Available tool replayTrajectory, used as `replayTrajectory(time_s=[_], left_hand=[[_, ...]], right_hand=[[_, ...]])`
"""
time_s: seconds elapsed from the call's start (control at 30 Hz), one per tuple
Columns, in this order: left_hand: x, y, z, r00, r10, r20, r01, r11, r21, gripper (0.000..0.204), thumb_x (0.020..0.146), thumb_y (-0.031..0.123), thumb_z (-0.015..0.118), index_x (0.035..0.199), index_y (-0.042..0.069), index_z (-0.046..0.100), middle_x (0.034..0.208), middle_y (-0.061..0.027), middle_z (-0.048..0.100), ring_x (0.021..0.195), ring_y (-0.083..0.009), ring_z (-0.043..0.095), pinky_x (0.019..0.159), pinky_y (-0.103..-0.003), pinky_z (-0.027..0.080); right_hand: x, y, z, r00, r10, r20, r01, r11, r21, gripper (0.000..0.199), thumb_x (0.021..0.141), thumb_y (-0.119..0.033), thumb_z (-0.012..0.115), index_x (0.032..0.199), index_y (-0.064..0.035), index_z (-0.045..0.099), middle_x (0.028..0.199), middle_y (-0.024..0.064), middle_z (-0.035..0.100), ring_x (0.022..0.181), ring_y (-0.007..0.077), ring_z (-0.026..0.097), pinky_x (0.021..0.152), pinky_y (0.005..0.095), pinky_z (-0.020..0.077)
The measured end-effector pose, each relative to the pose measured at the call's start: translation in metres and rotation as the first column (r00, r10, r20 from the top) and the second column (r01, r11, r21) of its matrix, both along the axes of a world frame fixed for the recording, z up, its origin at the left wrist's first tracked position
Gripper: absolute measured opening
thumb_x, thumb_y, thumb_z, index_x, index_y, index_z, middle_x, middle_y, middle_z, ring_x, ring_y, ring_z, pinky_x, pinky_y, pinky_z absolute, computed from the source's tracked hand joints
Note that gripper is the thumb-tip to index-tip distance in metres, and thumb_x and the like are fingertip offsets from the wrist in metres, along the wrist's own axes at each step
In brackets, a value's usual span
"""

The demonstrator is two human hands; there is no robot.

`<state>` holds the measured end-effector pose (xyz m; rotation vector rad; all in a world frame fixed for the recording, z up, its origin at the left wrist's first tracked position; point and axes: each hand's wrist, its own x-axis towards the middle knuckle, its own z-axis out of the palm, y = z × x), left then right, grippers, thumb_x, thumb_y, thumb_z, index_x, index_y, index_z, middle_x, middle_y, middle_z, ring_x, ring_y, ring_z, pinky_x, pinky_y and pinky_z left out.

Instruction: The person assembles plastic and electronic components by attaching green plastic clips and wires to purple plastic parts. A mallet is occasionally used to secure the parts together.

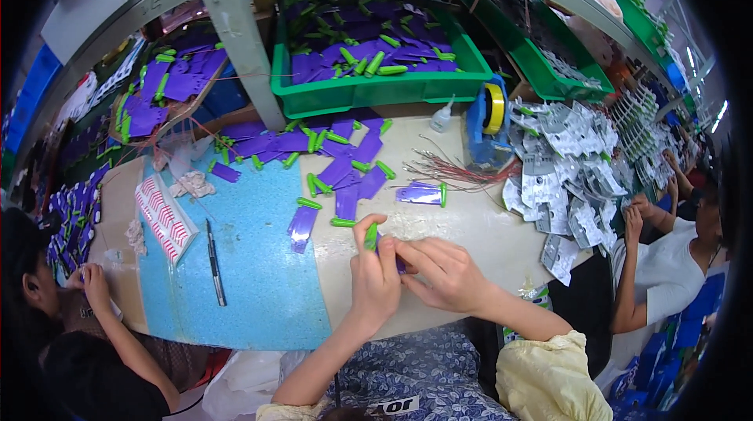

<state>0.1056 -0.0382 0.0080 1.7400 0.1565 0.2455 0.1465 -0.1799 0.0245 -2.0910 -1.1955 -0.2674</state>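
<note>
Over the near edge of the table, my left hand [372,284] is closed round a small purple plastic piece with a green end [371,235]. My right hand [445,270] pinches at the same piece, its fingertips meeting those of the left; most of the purple part is hidden behind the fingers. Just beyond my hands lie a purple piece with a green end [421,194] and another purple piece [301,226]. A loose heap of the same purple pieces [337,170] spreads farther back.
A green bin [376,92] of purple pieces stands at the back. Red wires [463,170], a blue tape dispenser [475,135], a small bottle [441,117] and silvery-grey moulded parts [557,162] lie right. A pen [215,264] rests on a blue mat [259,295]. People sit at both sides.
</note>
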Motion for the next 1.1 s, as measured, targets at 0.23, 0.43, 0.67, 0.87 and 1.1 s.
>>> replayTrajectory(time_s=[0.23,0.43,0.67,0.87,1.1], left_hand=[[0.029,-0.037,0.003,0.968,-0.234,-0.095,0.242,0.966,0.087,0.040,0.103,0.026,0.042,0.134,0.003,0.033,0.057,-0.0241,0.057,0.058,-0.0470,0.060,0.053,-0.055,0.041],[0.090,0.003,-0.027,0.926,-0.372,0.061,0.293,0.813,0.503,0.038,0.097,0.022,0.051,0.129,0.001,0.049,0.095,-0.0292,0.062,0.094,-0.0433,0.061,0.079,-0.051,0.048],[0.139,-0.016,-0.015,0.863,-0.490,-0.123,0.402,0.518,0.755,0.033,0.077,0.012,0.074,0.105,-0.001,0.060,0.102,-0.0221,0.061,0.101,-0.0385,0.059,0.085,-0.048,0.050],[0.064,-0.032,-0.014,0.975,-0.221,0.026,0.212,0.889,-0.407,0.023,0.101,0.018,0.052,0.113,-0.001,0.056,0.078,-0.0034,0.065,0.074,-0.0070,0.056,0.067,-0.022,0.044],[0.022,-0.003,0.007,0.991,-0.076,-0.113,0.024,0.913,-0.408,0.027,0.103,0.023,0.051,0.105,-0.002,0.060,0.089,-0.0099,0.071,0.071,-0.0111,0.064,0.061,-0.026,0.050]], right_hand=[[0.006,-0.033,-0.014,0.969,-0.247,0.020,0.247,0.968,-0.037,0.038,0.077,0.000,0.066,0.114,0.0072,0.058,0.096,0.0170,0.066,0.077,0.0304,0.066,0.067,0.0361,0.0554],[0.019,-0.099,-0.022,0.650,-0.685,-0.330,0.746,0.658,0.105,0.012,0.097,0.003,0.047,0.106,0.0056,0.055,0.090,0.0158,0.070,0.072,0.0213,0.071,0.062,0.0315,0.0576],[0.008,-0.079,-0.018,0.716,-0.455,-0.530,0.654,0.703,0.280,0.007,0.095,0.001,0.054,0.100,0.0038,0.057,0.083,0.0102,0.067,0.068,0.0154,0.065,0.061,0.0275,0.0531],[0.006,-0.040,-0.019,0.674,-0.314,-0.668,0.497,0.862,0.096,0.044,0.068,-0.025,0.088,0.092,-0.0017,0.060,0.068,0.0028,0.050,0.059,0.0095,0.044,0.052,0.0282,0.0373],[0.017,-0.025,-0.011,0.941,-0.272,0.199,0.266,0.962,0.057,0.041,0.066,-0.016,0.083,0.101,-0.0024,0.068,0.071,0.0049,0.054,0.051,0.0179,0.052,0.044,0.0325,0.0424]])
